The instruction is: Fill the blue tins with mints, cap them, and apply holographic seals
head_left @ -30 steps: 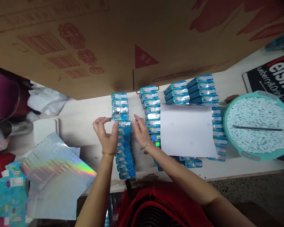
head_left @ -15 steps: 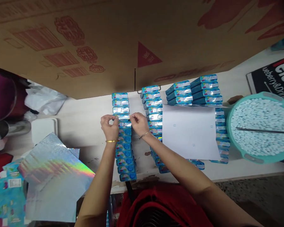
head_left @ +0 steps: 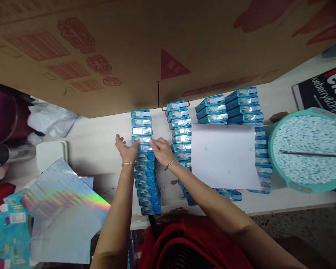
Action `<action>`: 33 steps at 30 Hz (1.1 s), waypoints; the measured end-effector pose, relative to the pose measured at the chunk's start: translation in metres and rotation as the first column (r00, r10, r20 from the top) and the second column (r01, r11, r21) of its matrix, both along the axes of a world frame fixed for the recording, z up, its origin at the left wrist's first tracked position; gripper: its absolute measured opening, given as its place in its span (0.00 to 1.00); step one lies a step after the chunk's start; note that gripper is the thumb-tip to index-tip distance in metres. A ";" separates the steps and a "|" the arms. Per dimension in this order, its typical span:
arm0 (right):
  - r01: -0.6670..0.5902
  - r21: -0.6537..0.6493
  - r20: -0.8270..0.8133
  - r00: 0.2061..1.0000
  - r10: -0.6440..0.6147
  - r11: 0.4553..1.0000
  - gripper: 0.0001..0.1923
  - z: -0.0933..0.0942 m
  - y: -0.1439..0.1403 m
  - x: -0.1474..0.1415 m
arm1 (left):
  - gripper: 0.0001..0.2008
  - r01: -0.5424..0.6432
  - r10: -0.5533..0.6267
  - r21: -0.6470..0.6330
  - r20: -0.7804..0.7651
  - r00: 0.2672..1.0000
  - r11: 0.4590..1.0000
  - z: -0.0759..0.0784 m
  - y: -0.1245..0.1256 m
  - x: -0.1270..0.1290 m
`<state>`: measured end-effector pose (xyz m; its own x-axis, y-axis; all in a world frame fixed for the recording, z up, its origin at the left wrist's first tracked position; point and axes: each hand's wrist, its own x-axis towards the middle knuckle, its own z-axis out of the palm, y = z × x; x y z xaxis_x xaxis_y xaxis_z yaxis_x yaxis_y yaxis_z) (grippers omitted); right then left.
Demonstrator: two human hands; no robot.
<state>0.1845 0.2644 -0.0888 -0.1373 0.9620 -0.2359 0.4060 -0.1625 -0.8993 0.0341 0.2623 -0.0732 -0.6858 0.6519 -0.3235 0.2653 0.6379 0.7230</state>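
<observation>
Both hands press flat on a row of small blue boxes (head_left: 143, 157) on the white bench (head_left: 100, 145): left hand (head_left: 126, 149) fingers spread, right hand (head_left: 161, 150) loosely open, neither gripping. Box labels are too small to read. A cardboard carton (head_left: 128, 48) overhangs behind; a black sign (head_left: 324, 91) reads "ueberry&Drink".

The left hand (head_left: 126, 149) and right hand (head_left: 161, 150) press flat on a small blue box with a silvery holographic label (head_left: 142, 139), fourth in a column of small blue boxes (head_left: 145, 175) on the white table (head_left: 100, 138), beside a white paper sheet (head_left: 225, 155) and a teal basin of white pellets (head_left: 308, 149).
</observation>
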 end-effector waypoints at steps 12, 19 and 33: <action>0.052 0.480 0.408 0.871 -0.275 0.876 0.19 0.110 0.063 0.144 | 0.15 0.512 -0.524 0.450 -0.108 0.845 0.732 0.065 0.088 0.100; 0.021 0.256 0.452 0.881 -0.139 0.966 0.16 0.061 0.025 0.246 | 0.14 0.979 -0.953 -0.104 -0.268 0.143 0.176 0.052 0.130 0.209; -0.269 0.199 0.462 0.874 0.151 0.942 0.12 0.086 0.059 0.225 | 0.14 0.981 -0.850 -0.123 -0.523 0.063 0.149 0.074 0.071 0.175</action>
